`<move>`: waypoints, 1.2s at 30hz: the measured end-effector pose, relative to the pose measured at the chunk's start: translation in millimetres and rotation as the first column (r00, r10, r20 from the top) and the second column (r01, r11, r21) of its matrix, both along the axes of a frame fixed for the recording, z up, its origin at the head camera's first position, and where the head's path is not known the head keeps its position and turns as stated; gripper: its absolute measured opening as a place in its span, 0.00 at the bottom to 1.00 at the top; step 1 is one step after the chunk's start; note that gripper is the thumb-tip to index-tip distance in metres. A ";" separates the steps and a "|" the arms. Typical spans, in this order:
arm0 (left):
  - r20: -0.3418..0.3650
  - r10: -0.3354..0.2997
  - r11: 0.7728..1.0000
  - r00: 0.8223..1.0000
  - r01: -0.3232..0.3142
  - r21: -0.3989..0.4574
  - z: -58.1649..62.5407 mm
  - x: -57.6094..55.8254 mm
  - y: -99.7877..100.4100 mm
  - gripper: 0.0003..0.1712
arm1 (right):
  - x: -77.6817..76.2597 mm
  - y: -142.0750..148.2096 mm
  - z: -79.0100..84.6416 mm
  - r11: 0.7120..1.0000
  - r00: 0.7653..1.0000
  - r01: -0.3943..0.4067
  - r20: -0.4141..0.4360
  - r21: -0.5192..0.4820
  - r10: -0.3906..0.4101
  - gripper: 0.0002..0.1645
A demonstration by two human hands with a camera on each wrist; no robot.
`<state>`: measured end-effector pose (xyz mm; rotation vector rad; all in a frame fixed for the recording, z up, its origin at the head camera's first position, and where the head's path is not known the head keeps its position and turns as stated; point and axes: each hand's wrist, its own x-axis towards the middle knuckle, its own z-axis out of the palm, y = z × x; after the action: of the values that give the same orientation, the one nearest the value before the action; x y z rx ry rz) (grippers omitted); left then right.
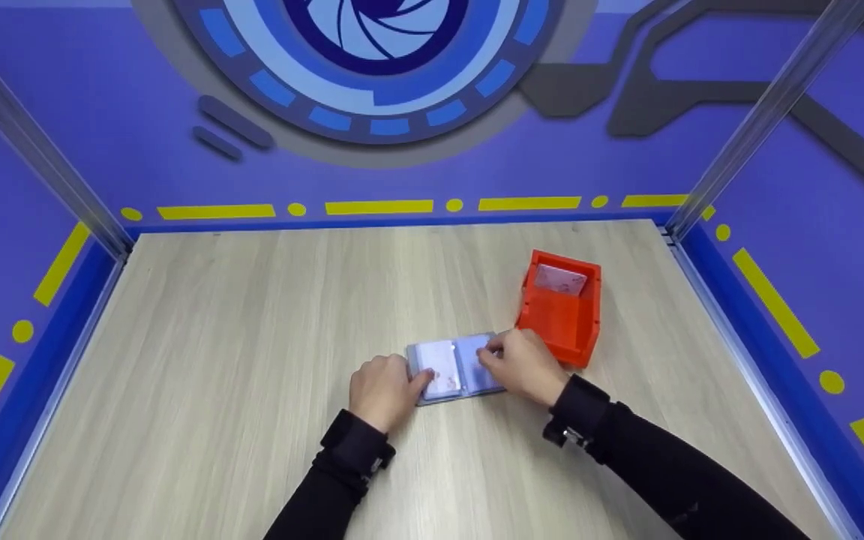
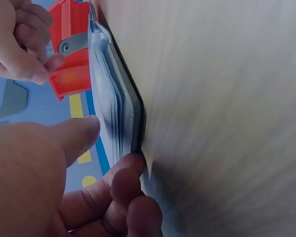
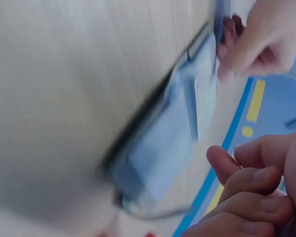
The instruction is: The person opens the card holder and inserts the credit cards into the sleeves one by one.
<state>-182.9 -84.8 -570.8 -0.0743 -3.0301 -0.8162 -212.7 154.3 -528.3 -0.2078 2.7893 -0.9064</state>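
A small card album [image 1: 462, 367] lies spread on the table, with a grey cover and clear pocket pages. A pale card with pinkish print shows in its left page; the right page [image 3: 160, 143] looks bluish. My left hand [image 1: 383, 390] grips the album's left edge, thumb [image 2: 84, 133] on the page side and fingertips [image 2: 130, 163] at the cover's edge. Above the right page is my right hand [image 1: 526, 364], fingers curled in and thumb near the index finger. Nothing can be seen between those fingers in the right wrist view. A strap with a snap [image 2: 66, 48] sticks out from the album.
An orange-red bin [image 1: 589, 322] stands just beyond my right hand, close to the album. Inside, a pinkish card [image 1: 560, 280] leans against its far wall. Blue panels [image 1: 402, 180] border the wooden table [image 1: 252, 315] at the back and sides.
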 end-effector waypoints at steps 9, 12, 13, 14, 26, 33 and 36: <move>-0.005 0.013 1.000 1.000 -0.013 0.010 -2.0 1.6 1.6 0.36 | -2.2 25.0 2.3 0.995 0.998 0.059 0.000 0.078 -0.059 0.17; -0.003 0.021 1.000 1.000 -0.021 0.013 -2.3 1.4 1.7 0.36 | 0.1 28.7 -2.1 0.992 0.996 0.067 0.042 0.106 -0.072 0.24; 0.001 0.023 1.000 1.000 -0.023 0.012 -2.5 1.3 1.8 0.35 | 0.9 29.3 -3.5 0.991 0.995 0.068 0.058 0.112 -0.075 0.25; 0.004 0.025 1.000 1.000 -0.025 0.013 -2.7 1.0 2.0 0.35 | 1.7 30.0 -5.1 0.991 0.994 0.071 0.076 0.114 -0.080 0.26; 0.019 0.029 0.999 0.999 -0.030 0.021 -3.7 -0.1 3.6 0.34 | -0.8 30.5 -15.9 0.985 0.985 0.074 0.141 0.158 -0.097 0.26; 0.025 0.029 0.999 0.999 -0.029 0.028 -3.2 -0.9 2.9 0.34 | -5.0 32.1 -13.9 0.979 0.987 0.075 0.124 0.188 -0.100 0.23; 0.016 0.024 0.999 1.000 -0.025 0.024 -3.1 -0.7 2.5 0.34 | -6.7 33.7 -10.6 0.981 0.991 0.059 0.103 0.184 -0.079 0.23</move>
<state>-183.5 -82.4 -573.9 -0.0309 -3.0289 -0.8549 -219.4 187.9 -538.9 -0.0317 2.7691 -0.6526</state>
